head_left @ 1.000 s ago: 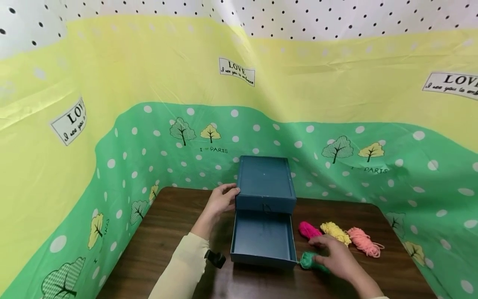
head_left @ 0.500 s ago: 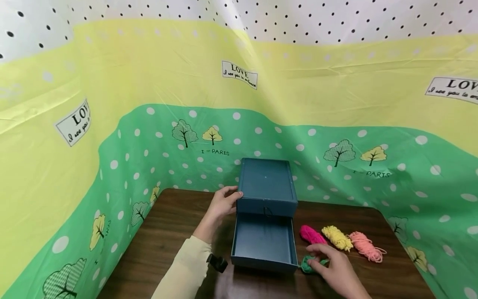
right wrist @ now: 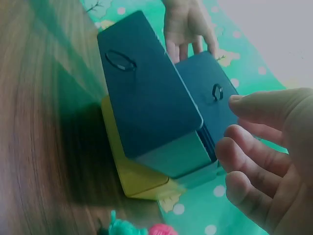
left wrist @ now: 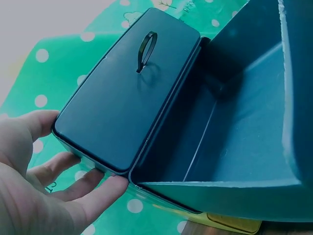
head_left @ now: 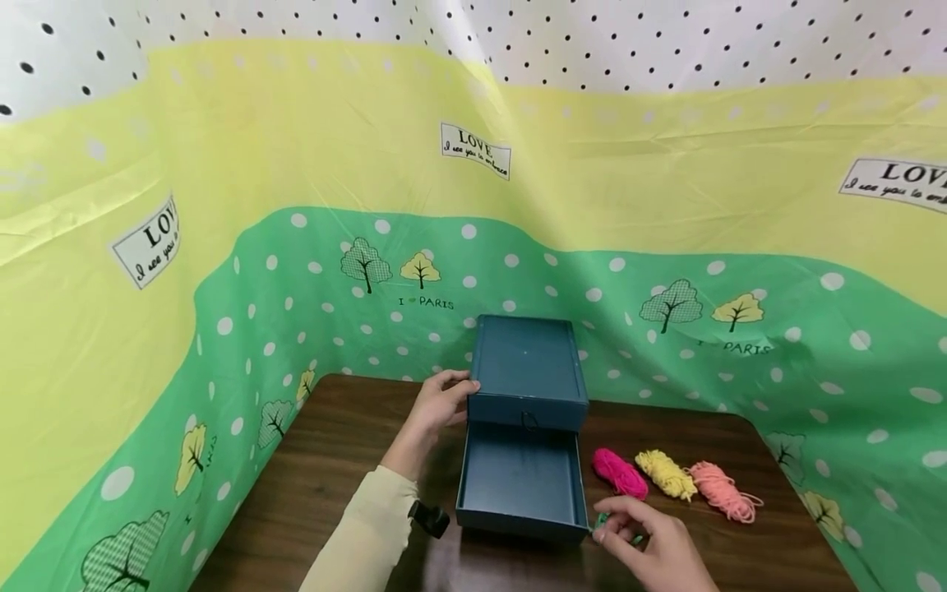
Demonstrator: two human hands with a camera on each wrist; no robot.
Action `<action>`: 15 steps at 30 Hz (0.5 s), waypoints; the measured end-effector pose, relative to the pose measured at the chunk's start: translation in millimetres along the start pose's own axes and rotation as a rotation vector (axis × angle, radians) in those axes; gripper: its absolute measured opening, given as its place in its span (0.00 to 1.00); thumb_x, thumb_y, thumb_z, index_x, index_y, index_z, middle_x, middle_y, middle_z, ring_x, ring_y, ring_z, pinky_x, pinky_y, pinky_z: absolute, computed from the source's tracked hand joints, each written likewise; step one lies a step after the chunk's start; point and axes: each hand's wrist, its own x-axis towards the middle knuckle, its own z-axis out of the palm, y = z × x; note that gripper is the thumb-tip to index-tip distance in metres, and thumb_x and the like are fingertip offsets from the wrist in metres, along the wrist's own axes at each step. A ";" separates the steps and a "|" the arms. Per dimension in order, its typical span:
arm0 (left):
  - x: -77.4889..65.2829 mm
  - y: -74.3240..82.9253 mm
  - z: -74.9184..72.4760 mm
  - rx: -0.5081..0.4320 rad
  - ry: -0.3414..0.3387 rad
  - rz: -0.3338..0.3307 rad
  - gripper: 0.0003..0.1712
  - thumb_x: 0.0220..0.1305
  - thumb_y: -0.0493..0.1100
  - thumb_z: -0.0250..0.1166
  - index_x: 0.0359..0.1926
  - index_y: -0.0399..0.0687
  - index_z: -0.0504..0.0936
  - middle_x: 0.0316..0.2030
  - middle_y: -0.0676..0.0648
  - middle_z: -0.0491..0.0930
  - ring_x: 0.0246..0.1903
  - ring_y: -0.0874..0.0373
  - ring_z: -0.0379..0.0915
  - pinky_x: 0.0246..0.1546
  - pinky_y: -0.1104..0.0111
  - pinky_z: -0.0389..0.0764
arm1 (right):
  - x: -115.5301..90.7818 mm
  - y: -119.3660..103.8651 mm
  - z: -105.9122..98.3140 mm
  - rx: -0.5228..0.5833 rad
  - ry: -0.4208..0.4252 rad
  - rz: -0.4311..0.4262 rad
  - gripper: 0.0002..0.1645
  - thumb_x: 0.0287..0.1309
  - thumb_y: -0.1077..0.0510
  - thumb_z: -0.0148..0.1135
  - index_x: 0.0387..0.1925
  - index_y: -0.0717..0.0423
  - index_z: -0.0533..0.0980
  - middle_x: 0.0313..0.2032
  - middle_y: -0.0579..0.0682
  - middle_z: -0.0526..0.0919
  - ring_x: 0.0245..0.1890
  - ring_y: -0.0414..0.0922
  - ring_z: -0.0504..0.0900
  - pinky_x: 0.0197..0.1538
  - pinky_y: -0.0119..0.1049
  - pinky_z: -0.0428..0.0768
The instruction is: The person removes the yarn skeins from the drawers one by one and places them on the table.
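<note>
A blue drawer box [head_left: 527, 358] stands on the table, its lower blue drawer [head_left: 521, 485] pulled out with a bare floor. My left hand [head_left: 436, 403] rests against the box's left side, thumb at the upper front corner; in the left wrist view its fingers [left wrist: 93, 196] press the side wall. Right of the drawer's front corner, my right hand [head_left: 654, 547] hovers with loosely bent fingers over green yarn [right wrist: 126, 228], mostly hidden by it in the head view. Nothing shows between its fingers [right wrist: 244, 188] in the right wrist view.
Pink yarn [head_left: 620, 474], yellow yarn [head_left: 666, 475] and salmon yarn [head_left: 723, 492] lie in a row right of the drawer. A yellow part [right wrist: 139, 181] shows under the pulled-out drawer. Printed cloth [head_left: 414, 247] surrounds the wooden table [head_left: 325, 460] at the back and sides.
My right hand has shifted left and slightly toward the person, closer to the drawer corner, uncovering the pink yarn and covering more of the green. The left hand keeps its place on the box.
</note>
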 end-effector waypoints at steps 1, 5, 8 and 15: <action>-0.7 -0.8 0.4 0.000 0.000 -0.001 0.30 0.68 0.50 0.69 0.66 0.42 0.77 0.56 0.39 0.79 0.55 0.45 0.82 0.57 0.50 0.83 | -0.9 -1.6 1.0 0.007 -0.009 0.006 0.15 0.64 0.53 0.71 0.49 0.53 0.82 0.31 0.41 0.84 0.28 0.35 0.80 0.27 0.33 0.80; -2.2 -2.0 1.3 0.000 0.001 -0.007 0.30 0.68 0.50 0.69 0.66 0.42 0.77 0.56 0.39 0.79 0.55 0.46 0.82 0.56 0.51 0.84 | -4.2 -8.7 3.7 0.027 -0.025 0.015 0.16 0.64 0.52 0.71 0.49 0.55 0.83 0.30 0.41 0.84 0.27 0.35 0.81 0.27 0.33 0.81; -2.0 -1.7 1.3 -0.001 0.001 -0.010 0.30 0.68 0.50 0.69 0.66 0.42 0.77 0.56 0.39 0.78 0.55 0.47 0.82 0.56 0.51 0.84 | -5.8 -11.9 4.7 0.040 -0.038 -0.017 0.15 0.65 0.53 0.71 0.49 0.55 0.83 0.30 0.40 0.85 0.27 0.35 0.81 0.27 0.32 0.80; 0.9 0.0 1.0 -0.010 0.011 -0.023 0.29 0.67 0.49 0.69 0.65 0.44 0.78 0.56 0.40 0.78 0.53 0.48 0.83 0.53 0.54 0.85 | -4.1 -12.2 11.4 0.072 -0.081 -0.206 0.13 0.66 0.58 0.69 0.50 0.57 0.83 0.33 0.41 0.87 0.29 0.33 0.82 0.25 0.33 0.80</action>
